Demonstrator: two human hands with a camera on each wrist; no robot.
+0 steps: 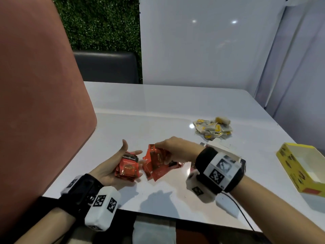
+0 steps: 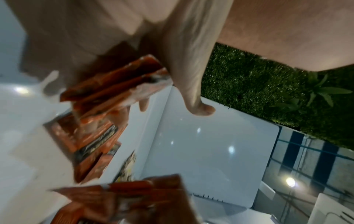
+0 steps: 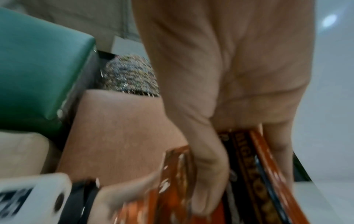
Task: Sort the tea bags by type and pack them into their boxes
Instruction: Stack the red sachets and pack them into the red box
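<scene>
Glossy white table (image 1: 158, 103), white wall panels (image 1: 202, 50), green hedge wall (image 1: 98, 23) (ceiling lights reflected), pink chair back (image 1: 35, 85)

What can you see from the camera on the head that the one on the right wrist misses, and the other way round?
Only the head view shows the pile of white and yellow tea bags, the open yellow box and the white table as a whole.

Only the right wrist view shows, close up, the right hand's thumb pressed on the red packets, and a green cushion behind.

Both show the right hand pinching red tea packets, and the left hand holding its own red stack.
</scene>
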